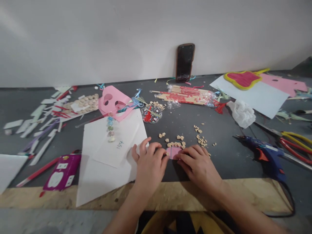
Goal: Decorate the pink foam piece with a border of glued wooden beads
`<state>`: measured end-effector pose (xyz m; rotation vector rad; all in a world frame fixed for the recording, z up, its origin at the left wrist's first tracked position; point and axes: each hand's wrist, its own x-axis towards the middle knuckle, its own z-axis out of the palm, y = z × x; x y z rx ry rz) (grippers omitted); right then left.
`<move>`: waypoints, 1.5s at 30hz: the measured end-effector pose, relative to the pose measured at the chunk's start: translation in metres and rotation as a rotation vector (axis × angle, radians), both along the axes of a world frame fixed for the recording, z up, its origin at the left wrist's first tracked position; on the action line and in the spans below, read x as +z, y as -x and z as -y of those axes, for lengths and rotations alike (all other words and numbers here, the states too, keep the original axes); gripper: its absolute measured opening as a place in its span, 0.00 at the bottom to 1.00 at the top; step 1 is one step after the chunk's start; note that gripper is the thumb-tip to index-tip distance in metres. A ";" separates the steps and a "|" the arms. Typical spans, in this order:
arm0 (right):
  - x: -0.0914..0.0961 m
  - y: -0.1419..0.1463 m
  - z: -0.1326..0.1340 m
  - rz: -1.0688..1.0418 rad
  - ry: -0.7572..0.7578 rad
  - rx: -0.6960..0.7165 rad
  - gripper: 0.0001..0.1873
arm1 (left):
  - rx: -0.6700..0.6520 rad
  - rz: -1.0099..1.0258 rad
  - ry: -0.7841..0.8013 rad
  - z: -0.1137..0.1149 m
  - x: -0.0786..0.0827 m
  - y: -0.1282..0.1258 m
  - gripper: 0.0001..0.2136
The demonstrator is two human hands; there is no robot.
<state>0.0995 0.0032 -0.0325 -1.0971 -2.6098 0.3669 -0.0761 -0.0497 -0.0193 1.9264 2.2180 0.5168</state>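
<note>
Head view: apparently bordering pink card (175,153), pinched in right hand (201,165), with wooden bits (175,144); must align next; cannot tell for left hand (151,164)

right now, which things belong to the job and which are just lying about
In the job, it seems: pink piece between left hand and right hand; tan bits along its far edge; perhaps the untouched glue gun

Lying about, it seems: phone; wrapped sticks; purple packet; white bundle

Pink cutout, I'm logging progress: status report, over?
Left hand beside pink cutout. Right hand at its right edge. Small tan pieces crowd its far edge.
</note>
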 end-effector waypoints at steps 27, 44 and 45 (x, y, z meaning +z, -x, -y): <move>0.008 0.002 -0.004 0.005 0.073 0.096 0.13 | 0.056 0.044 -0.017 -0.012 -0.008 0.002 0.08; 0.006 0.000 -0.005 0.001 0.054 0.104 0.10 | 0.070 0.023 -0.075 -0.017 -0.013 0.000 0.05; 0.006 0.000 -0.004 0.001 0.055 0.104 0.10 | 0.070 0.024 -0.073 -0.017 -0.013 0.000 0.05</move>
